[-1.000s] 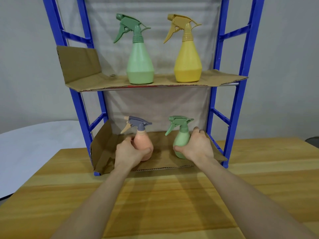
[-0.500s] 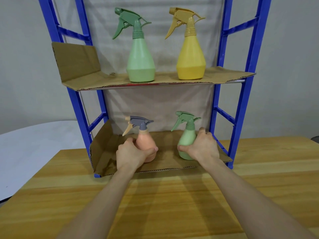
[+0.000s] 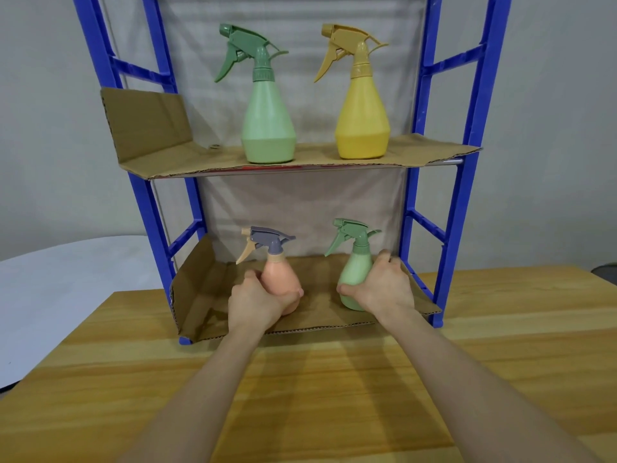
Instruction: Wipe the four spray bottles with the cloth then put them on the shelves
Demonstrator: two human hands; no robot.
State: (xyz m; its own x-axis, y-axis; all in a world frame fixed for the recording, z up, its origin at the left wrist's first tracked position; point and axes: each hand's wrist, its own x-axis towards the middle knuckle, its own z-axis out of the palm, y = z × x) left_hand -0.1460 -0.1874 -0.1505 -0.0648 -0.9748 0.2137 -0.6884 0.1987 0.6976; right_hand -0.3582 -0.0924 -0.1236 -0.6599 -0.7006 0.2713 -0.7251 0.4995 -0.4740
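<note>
Four bottles on the rack (image 3: 474,95) right now: the tall green bottle (image 3: 268,128) and yellow bottle (image 3: 362,125) stand on its top shelf (image 3: 317,156), and down on its bottom shelf (image 3: 320,312) the left hand (image 3: 257,304) is curled snug round the peach bottle (image 3: 278,279) while the right hand (image 3: 384,290) grips the small green bottle (image 3: 355,269) the same way.

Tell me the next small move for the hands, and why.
Probably let go and draw back: the left hand grips the peach bottle and the right hand the small green bottle, both seemingly down on the lower shelf.
</note>
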